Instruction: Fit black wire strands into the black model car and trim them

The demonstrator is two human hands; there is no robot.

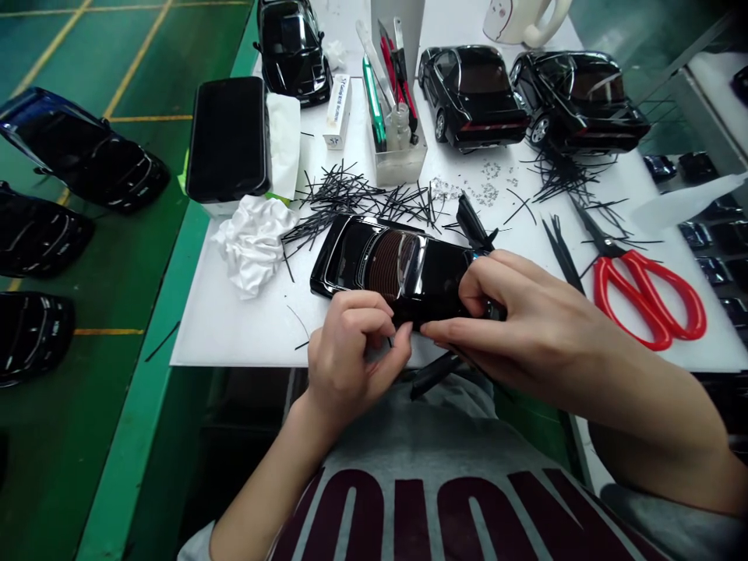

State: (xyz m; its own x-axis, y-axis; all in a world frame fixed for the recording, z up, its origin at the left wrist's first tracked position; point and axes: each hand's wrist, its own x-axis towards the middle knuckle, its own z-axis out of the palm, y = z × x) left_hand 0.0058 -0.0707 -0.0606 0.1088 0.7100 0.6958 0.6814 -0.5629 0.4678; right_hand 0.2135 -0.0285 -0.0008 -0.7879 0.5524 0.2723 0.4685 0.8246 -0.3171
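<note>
A black model car (382, 261), with brown ribbed parts showing through its glass, lies at the table's front edge. Its doors (472, 222) stand open, one on each side. My right hand (508, 312) is closed around the right end of the car, thumb along the near side. Beside the car's near side, my left hand (356, 339) has its fingers curled and the thumb close to the fingertips. A thin dark bit shows there, too small to name. Right of my right hand lie black tweezers (562, 253) and red-handled scissors (640, 292).
Thin black strips (356, 195) are scattered behind the car. A holder (400, 167) with tools and a small bottle stands farther back. More model cars (476, 93) are around. At left are a phone (227, 139) and a crumpled white cloth (254, 241). A mug (520, 19) sits behind.
</note>
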